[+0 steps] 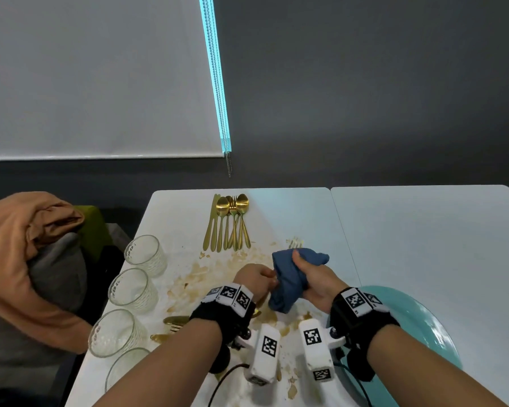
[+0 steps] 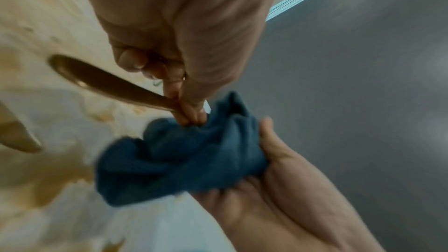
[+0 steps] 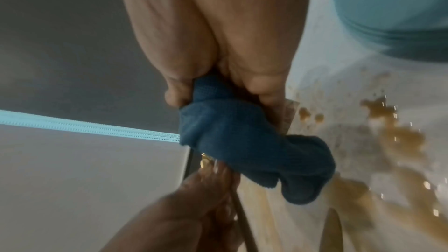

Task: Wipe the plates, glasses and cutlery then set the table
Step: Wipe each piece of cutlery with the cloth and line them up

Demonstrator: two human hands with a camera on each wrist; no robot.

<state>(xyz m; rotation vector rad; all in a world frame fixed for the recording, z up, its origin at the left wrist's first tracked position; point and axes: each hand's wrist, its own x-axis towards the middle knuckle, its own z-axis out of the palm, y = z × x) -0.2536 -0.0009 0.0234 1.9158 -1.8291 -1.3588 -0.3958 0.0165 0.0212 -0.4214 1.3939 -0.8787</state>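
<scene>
Above the stained table (image 1: 306, 218), left hand (image 1: 254, 279) pinches a stiff, slippery fork's (image 1: 296, 243) handle; right hand (image 1: 312, 277) squeezes a soft cloth (image 1: 288, 277) round it.

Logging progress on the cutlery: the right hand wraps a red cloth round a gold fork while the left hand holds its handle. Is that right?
Not quite: the cloth is blue, not red, as the head view shows. The right hand does wrap it round the gold fork, and the left hand holds the handle.
</scene>
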